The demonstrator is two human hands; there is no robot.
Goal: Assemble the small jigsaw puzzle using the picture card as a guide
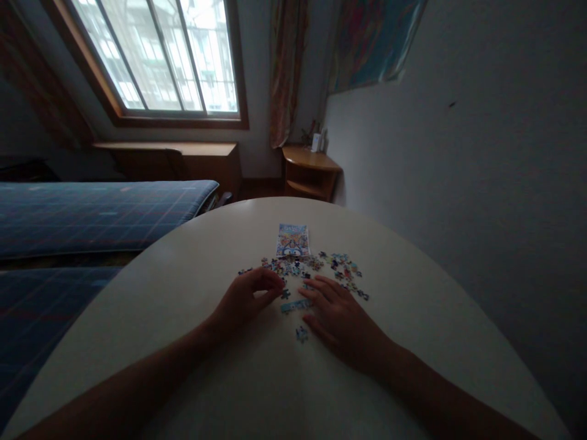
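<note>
Over the table, my left hand (251, 294) is closed in a pinch, its thumb and fingertips close together. What lies between them, if anything, is too small to make out. A loose dark jigsaw piece (285, 294) is right beside those fingertips. My right hand (337, 315) rests with fingers spread, partly covering the right end of a short joined strip of blue jigsaw pieces (295, 305). Nearer to me, a small pale-blue jigsaw piece (301, 333) lies by the right thumb. Beyond both hands is a scattered pile of jigsaw pieces (293, 266).
A colourful picture sheet (292, 239) lies behind the pile on the round white table (220, 244). More jigsaw pieces (351, 275) spread to the right. A plaid-covered bed (92, 214) borders the left, a wall (481, 183) the right, and a corner shelf (312, 159) stands behind.
</note>
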